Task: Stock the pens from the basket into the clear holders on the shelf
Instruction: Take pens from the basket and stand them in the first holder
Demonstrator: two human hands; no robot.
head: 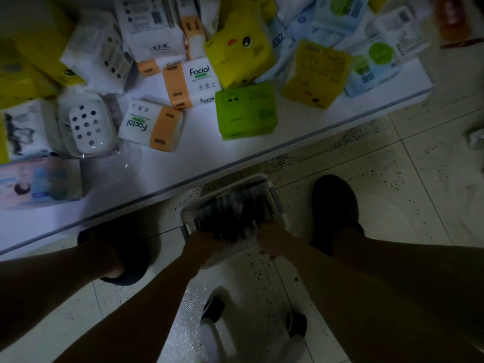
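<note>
Task stage: early, by my judgement. The pick-up from the basket is under way and no pen is seen on the shelf.
Pens: a thick bundle of dark slim pens (pixel 233 216) lies in the white slotted plastic basket (pixel 278 203), filling most of it.
Basket position: on the speckled tiled floor (pixel 392 179), just in front of the shelf edge and between the person's two dark shoes.
Shelf: the white flat shelf board (pixel 209 153) carries packs of facial tissue, a green soft tissue pack (pixel 246 111) and a white perforated soap dish (pixel 89 127).
Clear holders: none can be made out in this view. A clear wrapper glints beside the soap dish, but I cannot tell what it is.
Done: nothing that the view confirms.
Left to do: lift the pens, find the holders, and fill them.
Left hand (pixel 205 242): down at the near left of the basket, touching the pen bundle. Whether the fingers are closed round any pens cannot be told in the dim light.
Right hand (pixel 273 241): at the near right of the basket, against the pen ends. The knuckles look bent, but a firm hold cannot be confirmed.
Risk: loose pens may spill when lifted as a bundle.
</note>
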